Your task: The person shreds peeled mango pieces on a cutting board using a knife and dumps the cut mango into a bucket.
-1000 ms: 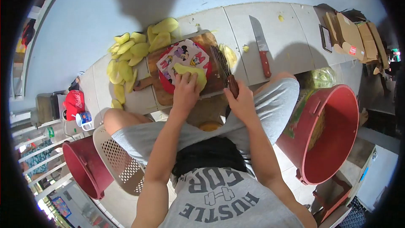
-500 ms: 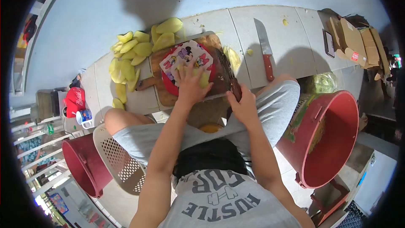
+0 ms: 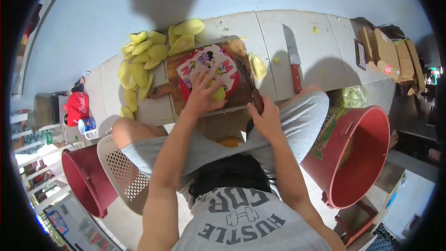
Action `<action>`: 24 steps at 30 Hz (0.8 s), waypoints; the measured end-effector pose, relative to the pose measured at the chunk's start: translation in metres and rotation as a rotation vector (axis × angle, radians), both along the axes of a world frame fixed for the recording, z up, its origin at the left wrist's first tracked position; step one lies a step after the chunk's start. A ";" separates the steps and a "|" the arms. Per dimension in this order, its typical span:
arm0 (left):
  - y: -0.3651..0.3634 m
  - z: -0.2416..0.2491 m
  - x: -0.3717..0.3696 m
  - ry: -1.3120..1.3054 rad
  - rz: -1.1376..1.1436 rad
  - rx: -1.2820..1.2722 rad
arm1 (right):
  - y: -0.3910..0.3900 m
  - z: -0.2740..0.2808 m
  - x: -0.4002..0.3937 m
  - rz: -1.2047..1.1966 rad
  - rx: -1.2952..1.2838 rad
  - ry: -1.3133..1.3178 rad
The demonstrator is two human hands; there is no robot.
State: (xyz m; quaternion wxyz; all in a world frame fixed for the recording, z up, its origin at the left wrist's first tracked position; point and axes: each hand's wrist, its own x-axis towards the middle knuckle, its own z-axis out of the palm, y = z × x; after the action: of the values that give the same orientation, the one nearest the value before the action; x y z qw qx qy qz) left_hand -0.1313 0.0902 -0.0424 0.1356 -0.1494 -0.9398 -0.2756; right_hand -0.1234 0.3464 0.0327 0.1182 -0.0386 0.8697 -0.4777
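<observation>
My left hand (image 3: pixel 204 96) is wrapped round a peeled yellow-green piece of fruit (image 3: pixel 218 94). It rests on a red-edged cloth (image 3: pixel 225 69) with cartoon figures, on a wooden cutting board (image 3: pixel 238 49). In my right hand (image 3: pixel 267 117) is the brown handle of a knife (image 3: pixel 257 100), its dark blade lying along the board's right side. Pale yellow-green pieces (image 3: pixel 141 72) are heaped left of the board. Just right of the board lies a cut yellowish piece (image 3: pixel 258 66). Farther right, a second knife (image 3: pixel 295 72) with a red handle lies on the tiles.
A large red bin (image 3: pixel 357 158) stands at the right, below a bag of green stuff (image 3: pixel 351 96). Cardboard (image 3: pixel 388 49) and a dark-framed object (image 3: pixel 360 55) lie at the far right. At the left are a mug (image 3: pixel 87 126), a perforated basket (image 3: pixel 121 169) and another red bin (image 3: pixel 88 181).
My left hand has shifted slightly left and down, showing more of the fruit piece. My right hand keeps its hold on the knife. The whole view has moved a little.
</observation>
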 end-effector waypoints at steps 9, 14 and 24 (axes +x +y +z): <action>-0.020 0.007 0.002 -0.001 -0.155 0.003 | -0.023 0.001 0.001 0.117 0.037 -0.001; -0.010 0.041 0.033 -0.013 0.102 -0.017 | -0.042 -0.008 0.004 0.210 0.135 0.094; 0.000 0.029 0.052 -0.135 0.140 0.066 | -0.053 -0.010 0.000 0.372 0.304 0.123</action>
State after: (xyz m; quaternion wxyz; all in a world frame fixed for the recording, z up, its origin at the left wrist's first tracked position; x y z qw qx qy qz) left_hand -0.0792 0.0902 -0.0136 0.0959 -0.0598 -0.9454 -0.3056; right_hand -0.1237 0.2930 0.0224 0.1555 -0.2088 0.9150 -0.3083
